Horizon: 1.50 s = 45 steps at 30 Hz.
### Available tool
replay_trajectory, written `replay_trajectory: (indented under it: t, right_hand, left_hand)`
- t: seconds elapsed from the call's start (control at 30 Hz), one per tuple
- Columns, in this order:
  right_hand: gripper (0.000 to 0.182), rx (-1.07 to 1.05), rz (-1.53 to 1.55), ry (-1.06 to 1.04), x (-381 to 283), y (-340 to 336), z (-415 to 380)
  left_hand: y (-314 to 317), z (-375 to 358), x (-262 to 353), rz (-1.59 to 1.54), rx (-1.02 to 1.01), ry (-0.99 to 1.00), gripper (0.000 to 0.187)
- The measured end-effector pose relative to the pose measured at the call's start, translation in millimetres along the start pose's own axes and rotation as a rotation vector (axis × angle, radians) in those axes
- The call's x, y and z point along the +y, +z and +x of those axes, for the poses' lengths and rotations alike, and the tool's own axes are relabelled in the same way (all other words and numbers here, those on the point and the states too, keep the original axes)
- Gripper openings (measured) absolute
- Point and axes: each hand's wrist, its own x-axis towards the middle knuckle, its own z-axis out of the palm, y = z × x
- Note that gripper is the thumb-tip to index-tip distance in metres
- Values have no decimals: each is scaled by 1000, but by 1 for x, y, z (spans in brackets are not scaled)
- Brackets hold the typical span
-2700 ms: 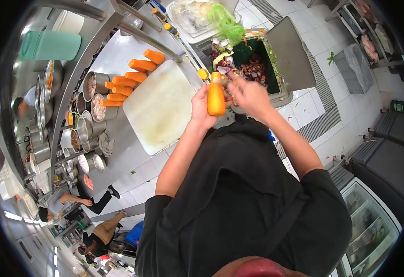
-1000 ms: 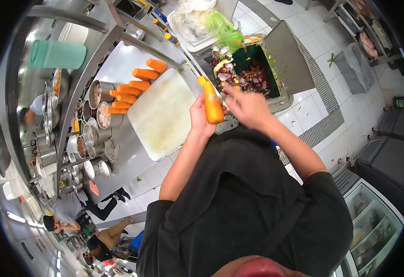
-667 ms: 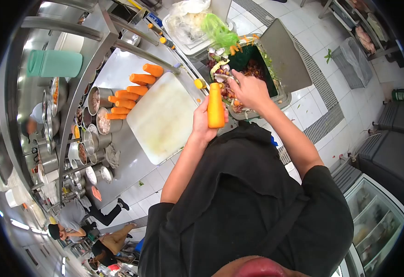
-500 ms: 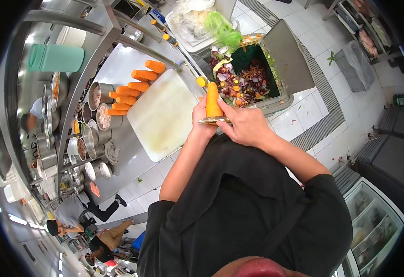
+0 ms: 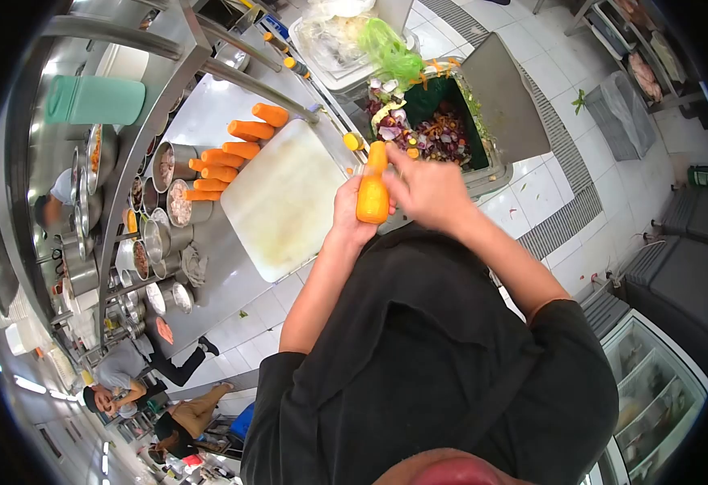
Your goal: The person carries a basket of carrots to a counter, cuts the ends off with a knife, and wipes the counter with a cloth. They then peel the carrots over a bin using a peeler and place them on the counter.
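Note:
An orange carrot (image 5: 372,199) stands nearly upright in my left hand (image 5: 349,212), whose fingers wrap round its left side. My right hand (image 5: 431,192) is closed at the carrot's upper right side, blurred by motion. The peeler that showed in it half a second ago is mostly hidden now. Just beyond the hands is a bin (image 5: 495,171) with a green liner, filled with purple, white and orange vegetable scraps. A white cutting board (image 5: 277,202) lies to the left on the steel counter (image 5: 208,121), with several peeled carrots (image 5: 241,151) along its far left edge.
Metal pots (image 5: 178,166) and bowls of food line the counter's left side under a steel shelf frame (image 5: 184,48). A container with plastic bags (image 5: 338,48) stands beyond the bin. Two people (image 5: 120,368) are at the lower left. A grey basket (image 5: 622,121) is at right.
My right hand has moved from the carrot's near end up towards its far, narrow end. The metal peeler across the near end no longer shows there. The carrot has shifted slightly nearer.

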Motion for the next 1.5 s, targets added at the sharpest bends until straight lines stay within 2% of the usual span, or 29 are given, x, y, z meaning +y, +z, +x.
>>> replay_trajectory:
  t: [0.03, 0.1, 0.17, 0.23, 0.27, 0.3, 0.37, 0.4, 0.43, 0.5, 0.57, 0.63, 0.7, 0.77, 0.83, 0.9, 0.93, 0.97, 1.03, 1.07, 1.1, 1.17, 1.2, 1.23, 1.27, 1.3, 1.37, 1.43, 1.5]
  right_hand:
    - [52, -31, 0, 97, 13, 2, 17]
    - [54, -122, -26, 242, 38, 5, 37]
    - [57, -62, 90, 229, 35, 4, 29]
    - [59, -49, 155, 29, 5, -2, 2]
    - [59, -119, 69, -89, -14, -11, -12]
    - [59, -160, -33, -141, -25, -17, -20]
    - [60, -99, -71, -113, -10, -4, -12]
    - [60, -91, -89, -23, 4, 0, 2]
    - [59, -83, -105, 71, 21, 2, 20]
    - [56, -77, -134, 200, 47, 2, 44]
    - [55, -5, -57, 144, 51, 8, 34]
    - [54, -132, -27, 75, 10, -12, 15]
    - [55, -122, -124, 7, 10, -6, 7]
    - [56, -107, -143, 238, 24, -7, 25]
    - [56, -86, -191, 269, 31, -7, 30]
    - [56, -135, -58, 146, 20, -10, 19]
    - [55, -123, -59, 12, 11, -9, 7]
    - [54, -116, -87, 29, 10, -2, 4]
    - [56, -130, -184, 189, 24, -6, 24]
    - [53, -22, -179, 183, 40, 1, 28]
    - [53, -19, -174, 178, 34, 0, 29]
    - [56, -180, 16, 126, 8, -9, 17]
    - [57, -237, 5, 4, -10, -13, 5]
    - [59, -314, -56, -25, -27, -19, -4]
    - [59, -224, -87, 8, -21, -6, -3]
    - [59, -138, -109, 36, -13, 7, -3]
    - [53, -211, -205, 274, 3, -6, 32]
    - [53, -181, -159, 348, 65, 25, 38]
    - [55, -150, -120, 479, 89, 30, 30]
  left_hand:
    - [-2, 1, -1, 1, -2, 5, 39]
    - [-2, 2, 0, -39, -157, -5, 40]
    - [0, 5, 6, -83, -181, -15, 39]
    - [-2, 5, 5, -98, 23, 19, 38]
    - [13, 7, 3, -195, 188, 109, 38]
    - [16, 8, 5, -196, 185, 109, 38]
    - [18, 6, 3, -152, 142, 115, 37]
    - [8, -3, 6, 8, -27, 32, 32]
    - [7, -5, 3, 7, -24, 24, 32]
    - [5, -6, -2, 121, -185, 17, 27]
    - [7, -3, -1, 124, -158, 17, 25]
    - [6, 1, -5, 210, 133, 119, 29]
    - [12, 0, -5, 261, 94, 133, 30]
    - [13, -1, -8, 306, 56, 157, 31]
    - [11, 1, -7, 352, 23, 152, 31]
    - [13, 5, -4, 344, 80, 192, 31]
    - [13, 4, -6, 339, 142, 215, 30]
    - [9, 4, -7, 337, 141, 207, 30]
    - [0, 6, -9, 364, 26, 131, 31]
    - [-1, 8, -8, 360, 29, 139, 31]
    - [-4, 8, -6, 259, 2, 105, 32]
    - [-7, 8, -3, 149, -13, 75, 33]
    - [-7, 10, -2, 48, 28, 97, 34]
    - [-1, 10, 2, -52, 65, 124, 35]
    - [6, 4, 6, 13, 44, 145, 36]
    - [13, 0, 11, -29, 54, 63, 37]
    - [-19, -7, 6, 113, -109, -43, 39]
    - [-27, -27, 11, 78, -134, -8, 43]
    - [-44, -44, 25, -51, -131, 78, 40]
